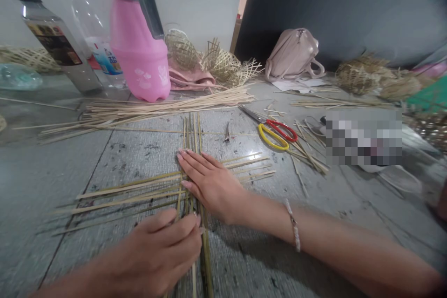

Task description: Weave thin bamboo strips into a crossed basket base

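Two hands: both are laid on a crossed lattice of bamboo strips [167, 186] on the grey floor [132, 153].
Right hand [209, 181]: pressed flat on the crossing, fingers straight and close together, nothing gripped.
Left hand [157, 251]: placed on the near ends of the lengthwise strips, fingers curled and together; whether a strip is pinched cannot be told.
Lattice: a handful of crosswise strips are laid over a narrow band of lengthwise strips; only the centre crossing is formed.
Progress, as judged: an early stage is indicated; the base is barely started, all strip ends lie loose, and no sides are raised.
Spare strips [150, 109]: a loose bundle is kept beyond the lattice, untouched.
Scissors [274, 131]: red and yellow handles, lying beyond and right of the lattice, well apart from both hands.
Pink bottle [139, 56]: standing behind the spare strips.
Woven baskets [216, 60]: seen against the wall, beyond the bottle.
Pink handbag [293, 53]: resting right of the baskets.
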### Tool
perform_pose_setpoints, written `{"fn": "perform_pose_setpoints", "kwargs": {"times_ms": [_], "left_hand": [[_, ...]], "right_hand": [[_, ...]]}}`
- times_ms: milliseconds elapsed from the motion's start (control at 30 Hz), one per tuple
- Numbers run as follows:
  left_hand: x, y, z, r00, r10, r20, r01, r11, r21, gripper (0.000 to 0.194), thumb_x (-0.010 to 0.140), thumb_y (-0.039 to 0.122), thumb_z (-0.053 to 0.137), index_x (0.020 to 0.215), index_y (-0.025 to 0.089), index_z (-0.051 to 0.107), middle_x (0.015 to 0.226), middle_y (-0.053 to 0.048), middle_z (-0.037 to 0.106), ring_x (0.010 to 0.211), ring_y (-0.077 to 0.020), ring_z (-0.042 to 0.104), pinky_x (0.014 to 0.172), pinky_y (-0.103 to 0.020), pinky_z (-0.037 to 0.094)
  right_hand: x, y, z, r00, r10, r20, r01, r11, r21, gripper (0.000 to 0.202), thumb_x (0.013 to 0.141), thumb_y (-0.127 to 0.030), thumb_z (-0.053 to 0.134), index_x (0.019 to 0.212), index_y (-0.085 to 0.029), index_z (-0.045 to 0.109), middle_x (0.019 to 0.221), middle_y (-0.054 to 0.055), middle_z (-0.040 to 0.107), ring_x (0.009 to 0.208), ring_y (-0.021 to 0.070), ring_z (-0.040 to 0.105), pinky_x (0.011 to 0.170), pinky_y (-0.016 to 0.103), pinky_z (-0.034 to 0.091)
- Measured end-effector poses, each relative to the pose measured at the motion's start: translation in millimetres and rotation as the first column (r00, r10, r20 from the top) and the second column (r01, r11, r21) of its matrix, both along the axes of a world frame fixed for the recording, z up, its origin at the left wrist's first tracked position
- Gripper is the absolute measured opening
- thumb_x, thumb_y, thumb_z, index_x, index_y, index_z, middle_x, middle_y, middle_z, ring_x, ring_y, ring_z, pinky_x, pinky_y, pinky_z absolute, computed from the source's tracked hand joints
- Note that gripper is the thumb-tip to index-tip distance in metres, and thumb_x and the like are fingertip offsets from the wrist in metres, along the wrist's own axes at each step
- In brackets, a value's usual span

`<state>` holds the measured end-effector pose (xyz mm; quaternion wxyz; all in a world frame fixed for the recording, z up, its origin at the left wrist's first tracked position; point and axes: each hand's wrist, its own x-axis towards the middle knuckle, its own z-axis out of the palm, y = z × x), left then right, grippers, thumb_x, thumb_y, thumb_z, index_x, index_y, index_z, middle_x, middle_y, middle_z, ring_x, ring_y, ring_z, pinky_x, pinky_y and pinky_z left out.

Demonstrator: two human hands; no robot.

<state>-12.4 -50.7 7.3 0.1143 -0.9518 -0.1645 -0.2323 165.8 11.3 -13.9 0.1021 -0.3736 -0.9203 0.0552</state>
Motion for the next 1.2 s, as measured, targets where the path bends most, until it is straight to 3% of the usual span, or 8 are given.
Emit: {"fn": "perform_pose_setpoints", "kwargs": {"times_ms": [433,600,767,1000,1200], "left_hand": [[-1,-1,-1.5,0.994,-0.113,0.010,0.113,0.992,0.060,0.059,0.104,0.004,0.021,0.081,0.021,0.073,0.086,0.002,0.068,0.096,-0.0128,0.054,0.080,-0.029,0.037],[2,-2,-3.4,0.999,-0.023,0.027,0.022,0.999,0.024,0.060,0.105,0.009,0.016,0.085,0.019,0.071,0.088,0.000,0.068,0.091,-0.0146,0.054,0.083,-0.031,0.035],[1,3,-6.0,0.999,0.019,0.035,-0.019,1.000,0.006,0.048,0.105,0.012,0.023,0.093,0.019,0.069,0.094,0.000,0.069,0.091,-0.0159,0.056,0.087,-0.033,0.035],[-14,2,-9.9,0.995,-0.076,-0.063,0.078,0.996,0.042,0.048,0.103,0.015,0.023,0.106,0.015,0.071,0.107,-0.004,0.073,0.104,-0.0179,0.060,0.096,-0.033,0.039],[-24,9,-12.2,0.987,-0.121,-0.110,0.138,0.977,0.160,0.035,0.098,0.021,0.039,0.113,0.016,0.070,0.119,-0.006,0.069,0.115,-0.0216,0.057,0.102,-0.035,0.040]], "right_hand": [[1,-1,2.7,1.000,0.004,0.020,-0.003,1.000,-0.018,0.054,0.105,-0.039,0.021,0.151,-0.011,0.030,0.158,0.005,0.026,0.147,0.0136,0.020,0.122,0.035,0.019],[1,-1,4.0,1.000,0.004,0.010,-0.003,1.000,-0.031,0.055,0.105,-0.039,0.022,0.151,-0.010,0.030,0.158,0.005,0.026,0.147,0.0145,0.020,0.122,0.036,0.019],[3,1,1.3,1.000,0.022,-0.006,-0.022,1.000,-0.022,0.055,0.105,-0.039,0.023,0.151,-0.010,0.029,0.158,0.005,0.028,0.147,0.0141,0.020,0.122,0.036,0.020],[6,2,2.7,0.998,0.049,-0.039,-0.050,0.998,-0.040,0.055,0.105,-0.040,0.026,0.150,-0.008,0.032,0.157,0.007,0.028,0.147,0.0147,0.021,0.122,0.035,0.020],[10,3,6.7,0.995,0.003,-0.101,-0.015,0.993,-0.116,0.061,0.103,-0.048,0.028,0.152,-0.013,0.028,0.158,0.008,0.025,0.149,0.0161,0.016,0.122,0.040,0.020]]}}
